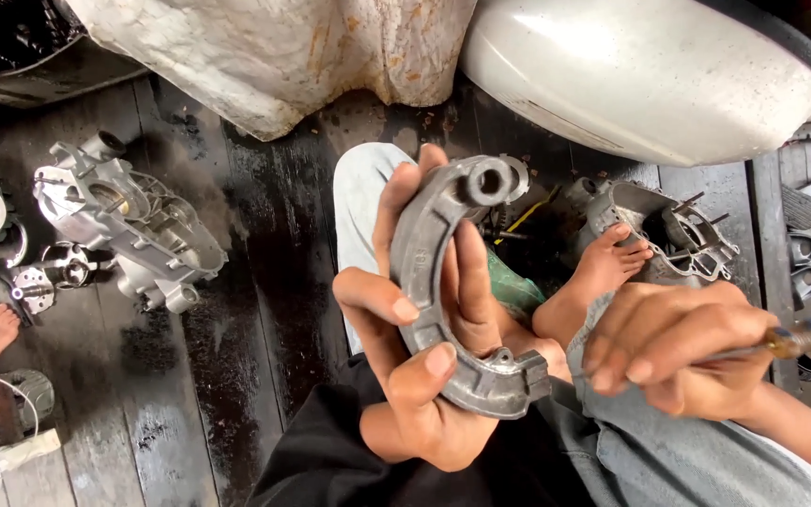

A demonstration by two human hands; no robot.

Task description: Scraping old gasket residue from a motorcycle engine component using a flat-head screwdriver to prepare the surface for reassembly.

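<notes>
Standing right over this: the person's sitting on the dark wooden floor [237, 357] with a curved grey brake shoe [443, 310] held up in front of them. The left hand [415, 366] is wrapped around the shoe, thumb and fingers curled over its inner rim, palm behind it, so the round pivot eye sits at the top and the flat end at the bottom. The right hand [668, 352] is just to the right of the shoe, fingers pinched shut on a screwdriver [800, 338] with an amber-and-blue handle; its shaft points back toward the shoe's lower end, though I can't see the tip.

Looks to me like the inspect-or-scrape stage, working on that bottom end of the shoe. Next move probably wants the tip placed carefully on the shoe with the left hand bracing it steady.

Beyond the shoe, to its right, a bare foot [607, 268] rests against an engine casing [668, 230]. Well to the shoe's left sits another aluminium crankcase half [124, 225], and above it a white scooter body panel [650, 70].
</notes>
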